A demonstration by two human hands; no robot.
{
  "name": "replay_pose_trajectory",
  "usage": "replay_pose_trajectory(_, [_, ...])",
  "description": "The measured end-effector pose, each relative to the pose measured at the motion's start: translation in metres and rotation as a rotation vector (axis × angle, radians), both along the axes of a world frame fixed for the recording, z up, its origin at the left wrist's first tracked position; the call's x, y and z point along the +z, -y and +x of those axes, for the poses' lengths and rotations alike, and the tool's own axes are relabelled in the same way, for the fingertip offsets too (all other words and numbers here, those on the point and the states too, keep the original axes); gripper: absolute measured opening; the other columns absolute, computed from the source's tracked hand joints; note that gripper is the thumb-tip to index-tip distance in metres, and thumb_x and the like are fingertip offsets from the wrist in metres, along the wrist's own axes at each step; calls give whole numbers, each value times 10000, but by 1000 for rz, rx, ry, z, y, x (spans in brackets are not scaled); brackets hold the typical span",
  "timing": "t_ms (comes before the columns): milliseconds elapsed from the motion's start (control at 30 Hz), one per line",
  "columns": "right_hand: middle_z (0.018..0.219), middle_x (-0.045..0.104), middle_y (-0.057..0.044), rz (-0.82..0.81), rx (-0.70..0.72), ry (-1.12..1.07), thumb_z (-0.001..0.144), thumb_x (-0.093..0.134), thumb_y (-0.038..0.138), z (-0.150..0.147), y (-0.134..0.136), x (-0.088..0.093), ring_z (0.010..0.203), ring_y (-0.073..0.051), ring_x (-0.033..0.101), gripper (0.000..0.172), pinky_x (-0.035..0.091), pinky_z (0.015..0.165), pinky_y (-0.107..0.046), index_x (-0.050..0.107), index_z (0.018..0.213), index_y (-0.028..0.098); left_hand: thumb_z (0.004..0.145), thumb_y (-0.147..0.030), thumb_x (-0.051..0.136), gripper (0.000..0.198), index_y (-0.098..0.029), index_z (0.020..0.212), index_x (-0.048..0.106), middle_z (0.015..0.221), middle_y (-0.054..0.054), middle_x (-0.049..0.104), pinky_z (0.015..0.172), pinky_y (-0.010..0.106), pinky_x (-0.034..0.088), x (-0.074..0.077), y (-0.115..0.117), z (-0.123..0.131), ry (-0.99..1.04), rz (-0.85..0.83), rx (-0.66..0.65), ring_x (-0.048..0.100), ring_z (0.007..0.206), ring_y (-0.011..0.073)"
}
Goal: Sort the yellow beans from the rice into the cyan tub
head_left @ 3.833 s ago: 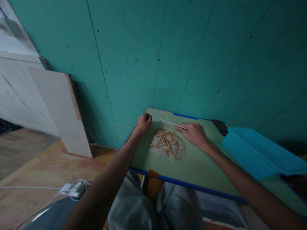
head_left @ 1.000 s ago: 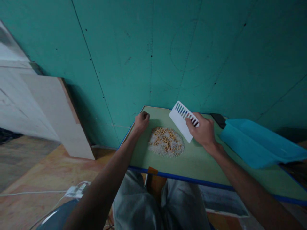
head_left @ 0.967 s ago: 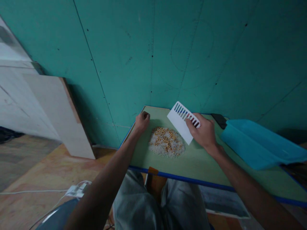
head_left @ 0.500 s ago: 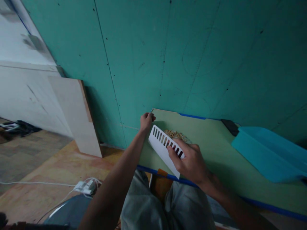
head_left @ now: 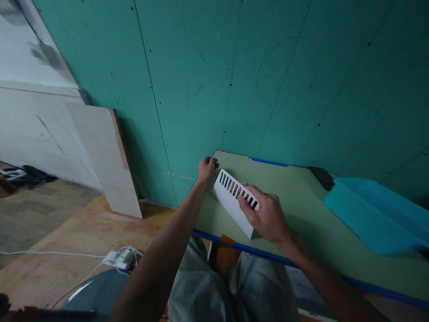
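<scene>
My right hand [head_left: 266, 214] grips a white slotted plastic piece [head_left: 233, 205] by its slotted edge, thumb over the slots. The piece is tilted over the table's left part; whether it touches the surface I cannot tell. Just behind it, a sliver of a pile of tan beans [head_left: 246, 184] shows, the rest hidden. Near the table's back left corner is my left hand [head_left: 207, 169], its fingers curled closed. What they hold, if anything, is hidden. Both hands are above the pale green tabletop [head_left: 295, 197], edged with blue tape.
A turquoise plastic bin [head_left: 372, 219] stands on the table's right side, beside a dark flat object [head_left: 321, 177]. The green wall [head_left: 201, 89] rises directly behind the table. To the left, a board [head_left: 110, 165] leans on the wall, and a power strip [head_left: 119, 259] with cables lies lower down.
My right hand has moved the white slotted piece slightly back and to the right, so it now covers most of the beans. My left hand stays near the corner, almost unmoved.
</scene>
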State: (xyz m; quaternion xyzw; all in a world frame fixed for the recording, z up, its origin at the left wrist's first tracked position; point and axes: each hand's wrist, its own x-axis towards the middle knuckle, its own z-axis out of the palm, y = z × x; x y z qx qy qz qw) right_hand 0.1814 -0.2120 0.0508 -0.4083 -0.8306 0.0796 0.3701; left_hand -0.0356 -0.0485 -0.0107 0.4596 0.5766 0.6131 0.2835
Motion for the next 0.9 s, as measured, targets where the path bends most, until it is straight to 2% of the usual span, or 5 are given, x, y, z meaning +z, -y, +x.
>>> replay_pose_trajectory(233, [751, 734, 5, 24, 38, -10, 957, 594, 366, 26, -23, 33, 614, -145, 653, 208, 444, 593, -253, 720, 995, 204, 861, -264, 503, 225, -144, 791, 680, 699, 57, 673, 642, 301, 401, 9, 7, 2, -3, 10, 27, 589, 665, 165])
replay_pose_trajectory(333, [942, 783, -39, 32, 98, 7, 946, 619, 366, 40, -52, 53, 796, -181, 707, 226, 508, 718, -286, 753, 1017, 198, 860, -278, 504, 222, -148, 786, 669, 676, 44, 661, 624, 289, 404, 10, 6, 1, 49, 2, 23, 579, 638, 156])
replay_pose_trajectory(433, [999, 790, -51, -39, 286, 10, 904, 682, 394, 47, -87, 63, 926, -203, 717, 220, 538, 857, -345, 791, 974, 216, 875, -316, 476, 249, -147, 830, 654, 686, 45, 662, 632, 274, 443, 7, 1, 1, 128, 5, -2, 586, 621, 146])
replay_pose_trajectory(567, [1047, 793, -63, -202, 560, 4, 850, 744, 413, 44, -127, 57, 1033, -199, 705, 206, 516, 996, -404, 821, 944, 247, 881, -338, 466, 269, -139, 840, 641, 691, 60, 653, 652, 279, 475, 0, -6, -2, 184, 19, -26, 594, 609, 141])
replay_pose_trajectory(900, [1050, 797, -65, -499, 707, -31, 751, 827, 387, 11, -173, 22, 1007, -212, 720, 246, 538, 952, -385, 836, 948, 239, 869, -318, 490, 257, -135, 824, 665, 672, 68, 661, 648, 294, 460, -1, -7, -2, 197, 37, -17, 590, 592, 147])
